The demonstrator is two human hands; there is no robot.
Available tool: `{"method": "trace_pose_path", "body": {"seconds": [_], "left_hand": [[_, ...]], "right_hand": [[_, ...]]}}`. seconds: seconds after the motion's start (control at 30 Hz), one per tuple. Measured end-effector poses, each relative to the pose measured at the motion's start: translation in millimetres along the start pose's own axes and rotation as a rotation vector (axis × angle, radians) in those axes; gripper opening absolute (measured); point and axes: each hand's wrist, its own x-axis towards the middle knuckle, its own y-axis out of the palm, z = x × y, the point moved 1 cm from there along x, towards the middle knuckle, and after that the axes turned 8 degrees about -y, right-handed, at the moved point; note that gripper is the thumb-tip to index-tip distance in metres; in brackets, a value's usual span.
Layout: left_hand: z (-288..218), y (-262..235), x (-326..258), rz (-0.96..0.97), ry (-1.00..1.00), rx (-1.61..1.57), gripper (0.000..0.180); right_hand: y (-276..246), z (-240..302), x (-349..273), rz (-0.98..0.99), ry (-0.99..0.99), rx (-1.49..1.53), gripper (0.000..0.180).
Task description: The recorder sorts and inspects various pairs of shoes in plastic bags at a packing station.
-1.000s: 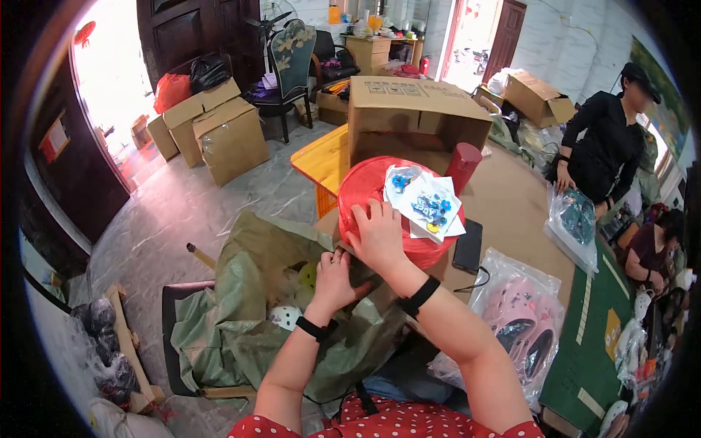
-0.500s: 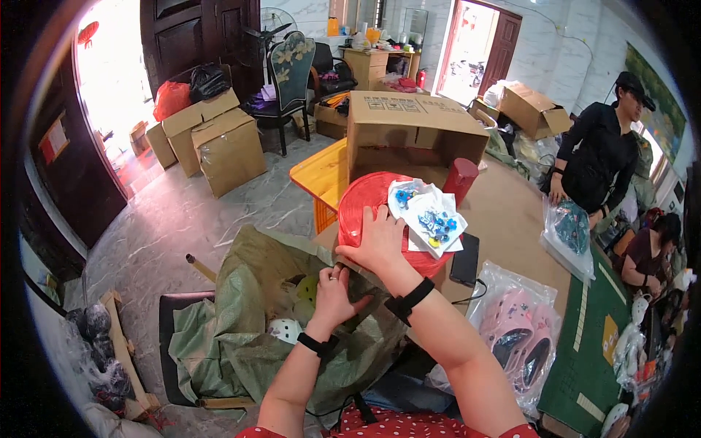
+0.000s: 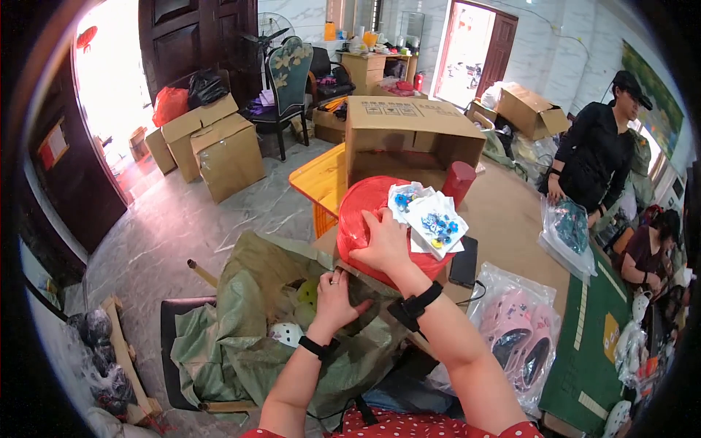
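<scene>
A round red bundle (image 3: 358, 198), which looks like wound plastic twine, sits at the table's near left corner. My right hand (image 3: 385, 244) rests on it, fingers spread, holding nothing that shows. Just right of that hand, white papers (image 3: 420, 241) carry small blue, dark and yellow charms. My left hand (image 3: 336, 303) is lower, at the mouth of a green woven sack (image 3: 241, 314), its thumb stretched away from the fingers; the fingertips meet the sack's upper edge near the table. In the sack, a green clog (image 3: 307, 293) and a white clog (image 3: 286, 334), both with holes, partly show.
An open cardboard box (image 3: 412, 120) and a red cylinder (image 3: 458, 180) stand beyond the bundle. A black phone (image 3: 463, 261) and bagged pink clogs (image 3: 509, 321) lie to the right. A person in black (image 3: 595, 146) holds a bag across the table; another person (image 3: 646, 252) sits farther right.
My right hand has shifted slightly right and down on the red bundle, its fingers drawn in a little. My left hand has barely moved.
</scene>
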Motion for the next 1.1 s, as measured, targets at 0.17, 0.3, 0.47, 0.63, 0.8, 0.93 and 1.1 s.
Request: {"method": "trace_pose_path", "body": {"seconds": [0.17, 0.3, 0.47, 0.63, 0.8, 0.93, 1.1], "left_hand": [[7, 5, 7, -0.007, 0.064, 0.055, 0.102], [27, 13, 20, -0.206, 0.16, 0.041, 0.113], [64, 10, 40, 0.103, 0.082, -0.28, 0.13], [101, 11, 40, 0.163, -0.038, -0.385, 0.116], [105, -4, 15, -0.012, -0.225, -0.348, 0.091], [50, -35, -42, 0.083, -0.302, 0.014, 0.08], [12, -32, -109, 0.812, -0.178, 0.117, 0.073]], "right_hand": [[-27, 3, 10, 0.026, 0.0, 0.091, 0.087], [-39, 24, 11, 0.095, 0.006, 0.105, 0.086], [-23, 34, -1, 0.087, -0.012, 0.102, 0.087], [-6, 36, -13, 0.041, -0.025, 0.095, 0.085], [17, 50, -28, -0.062, -0.124, -0.012, 0.084], [-2, 52, -30, 0.04, -0.064, -0.011, 0.084], [-12, 64, -65, -0.044, -0.183, -0.089, 0.083]]}}
